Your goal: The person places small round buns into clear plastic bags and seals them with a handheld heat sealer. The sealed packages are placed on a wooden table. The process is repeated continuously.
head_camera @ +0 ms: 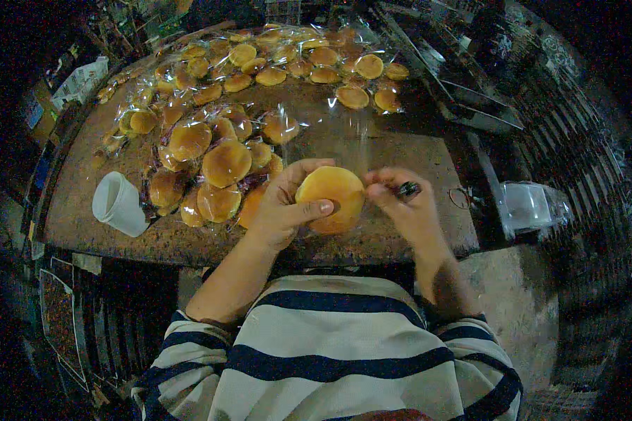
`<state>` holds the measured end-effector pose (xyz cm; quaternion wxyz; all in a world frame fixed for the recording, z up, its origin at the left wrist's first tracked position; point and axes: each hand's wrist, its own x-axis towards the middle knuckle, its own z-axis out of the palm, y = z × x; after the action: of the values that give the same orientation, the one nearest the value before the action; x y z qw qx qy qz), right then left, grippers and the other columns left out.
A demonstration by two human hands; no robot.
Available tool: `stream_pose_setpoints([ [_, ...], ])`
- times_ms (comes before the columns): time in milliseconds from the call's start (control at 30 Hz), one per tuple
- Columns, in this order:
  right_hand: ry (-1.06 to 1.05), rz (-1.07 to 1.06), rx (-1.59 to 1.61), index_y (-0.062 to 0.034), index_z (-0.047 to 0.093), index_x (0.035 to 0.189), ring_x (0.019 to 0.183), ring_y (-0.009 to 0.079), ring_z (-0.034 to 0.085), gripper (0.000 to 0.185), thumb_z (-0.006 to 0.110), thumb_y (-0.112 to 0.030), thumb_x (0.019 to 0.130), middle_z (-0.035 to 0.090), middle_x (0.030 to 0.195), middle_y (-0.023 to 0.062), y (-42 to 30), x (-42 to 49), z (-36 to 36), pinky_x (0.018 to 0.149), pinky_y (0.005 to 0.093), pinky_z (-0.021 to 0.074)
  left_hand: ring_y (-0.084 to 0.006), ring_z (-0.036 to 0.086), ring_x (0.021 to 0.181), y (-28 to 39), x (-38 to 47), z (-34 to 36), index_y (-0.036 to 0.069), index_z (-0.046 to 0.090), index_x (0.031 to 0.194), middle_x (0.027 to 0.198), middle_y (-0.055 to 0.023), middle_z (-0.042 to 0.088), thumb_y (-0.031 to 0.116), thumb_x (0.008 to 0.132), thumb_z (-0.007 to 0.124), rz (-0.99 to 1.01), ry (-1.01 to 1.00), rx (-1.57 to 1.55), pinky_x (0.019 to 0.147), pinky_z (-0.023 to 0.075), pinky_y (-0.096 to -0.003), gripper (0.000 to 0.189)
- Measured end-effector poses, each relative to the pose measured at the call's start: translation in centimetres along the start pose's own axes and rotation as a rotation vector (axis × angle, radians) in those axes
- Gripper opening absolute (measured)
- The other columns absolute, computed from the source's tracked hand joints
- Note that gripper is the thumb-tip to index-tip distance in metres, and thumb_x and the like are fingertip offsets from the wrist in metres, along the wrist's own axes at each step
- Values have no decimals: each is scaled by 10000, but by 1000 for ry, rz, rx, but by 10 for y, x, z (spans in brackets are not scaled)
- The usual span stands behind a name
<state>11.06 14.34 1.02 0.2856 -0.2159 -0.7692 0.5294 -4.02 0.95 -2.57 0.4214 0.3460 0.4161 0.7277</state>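
My left hand [289, 208] grips a round golden bun [333, 197], its thumb lying across the top; a clear plastic bag seems to extend from the bun towards the far side. Just right of the bun, my right hand [403, 197] has its thumb and index finger close together near the bun's edge. A small dark shiny object [408, 189] is tucked among its curled fingers; I cannot tell what it is. Left of my left hand lies a heap of similar buns [226, 163] in clear wrappers.
More wrapped buns [324, 58] spread along the far side of the brown table [416, 150]. A white plastic cup [117, 204] leans at the left. Stacked clear plastic bags [529, 205] sit at the right edge, beside slatted racks [574, 158]. A whitish basket [80, 83] stands far left.
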Motion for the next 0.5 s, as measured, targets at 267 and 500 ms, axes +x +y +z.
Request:
stream_pose_setpoints([
  [267, -44, 85, 325, -18, 647, 875, 726, 143, 581, 107, 666, -84, 794, 622, 780, 64, 29, 1, 16, 695, 262, 465, -209, 596, 980, -3, -2, 7, 22, 578, 1087, 1107, -140, 609, 93, 821, 626, 27, 262, -148, 873, 479, -349, 279],
  [500, 197, -523, -210, -10, 652, 962, 726, 140, 579, 282, 740, -170, 747, 619, 801, 54, 28, -9, 35, 640, 236, 452, -116, 585, 890, -13, -6, 14, 16, 545, 1196, 1054, -56, 620, 268, 889, 586, 204, 97, 31, 801, 468, -262, 399],
])
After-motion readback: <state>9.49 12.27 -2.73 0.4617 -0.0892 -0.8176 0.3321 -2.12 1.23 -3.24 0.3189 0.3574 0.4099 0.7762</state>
